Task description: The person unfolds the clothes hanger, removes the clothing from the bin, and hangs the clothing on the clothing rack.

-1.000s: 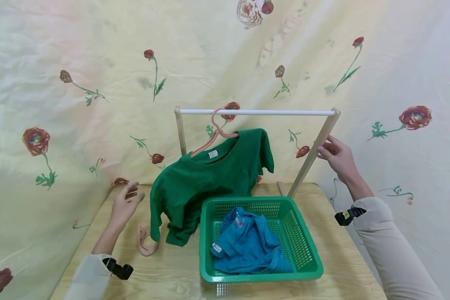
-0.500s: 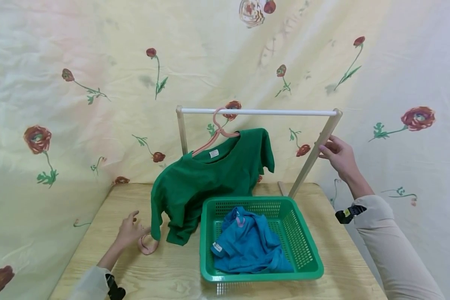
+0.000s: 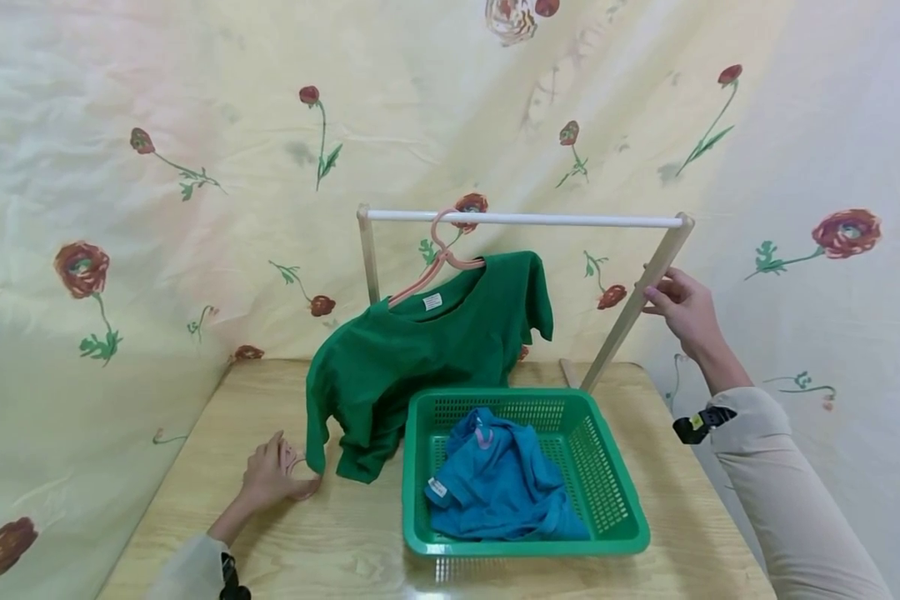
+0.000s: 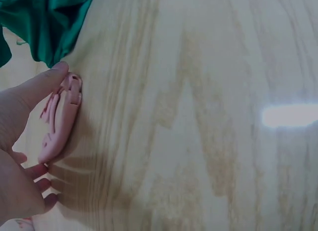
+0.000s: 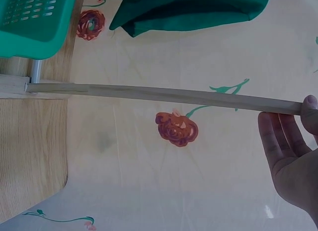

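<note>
Your left hand (image 3: 266,479), in the head view, spreads its thumb and fingers about the folded pink hanger (image 3: 307,490), which lies on the bench (image 3: 345,542) just right of that palm, near the green shirt (image 3: 427,350), and well apart from your right hand (image 3: 687,312). In the left wrist view, the hanger's long axis runs from thumb tip toward fingertips; it looks smooth, curved and slotted at one end. In the right wrist view, your right hand pinches the wooden upright (image 5: 164,94).
</note>
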{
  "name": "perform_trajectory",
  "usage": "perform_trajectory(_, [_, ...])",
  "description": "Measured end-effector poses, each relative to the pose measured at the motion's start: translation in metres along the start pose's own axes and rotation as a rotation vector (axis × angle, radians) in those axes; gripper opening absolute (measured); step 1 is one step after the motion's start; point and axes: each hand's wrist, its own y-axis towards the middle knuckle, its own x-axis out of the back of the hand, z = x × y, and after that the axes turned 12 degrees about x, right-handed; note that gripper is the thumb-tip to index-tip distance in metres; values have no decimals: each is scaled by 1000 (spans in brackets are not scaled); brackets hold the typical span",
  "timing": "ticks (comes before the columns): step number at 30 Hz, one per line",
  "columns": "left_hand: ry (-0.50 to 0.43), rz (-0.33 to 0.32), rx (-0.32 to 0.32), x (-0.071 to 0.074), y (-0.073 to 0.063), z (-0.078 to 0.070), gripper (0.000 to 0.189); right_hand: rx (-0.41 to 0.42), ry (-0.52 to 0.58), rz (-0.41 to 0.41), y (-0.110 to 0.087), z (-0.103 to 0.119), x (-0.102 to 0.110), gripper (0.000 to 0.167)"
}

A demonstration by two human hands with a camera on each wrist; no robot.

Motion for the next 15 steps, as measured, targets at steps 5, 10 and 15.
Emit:
perform_trajectory(5, [12, 17, -25, 3, 1, 2, 125, 0, -26, 2, -1, 2, 0, 39])
perform_trajectory(10, [36, 56, -66, 9, 6, 9, 116, 3, -15, 0, -2, 1, 0, 38])
perform_trajectory(15, [31, 94, -117, 18, 11, 16, 111, 2, 17, 1, -4, 2, 0, 39])
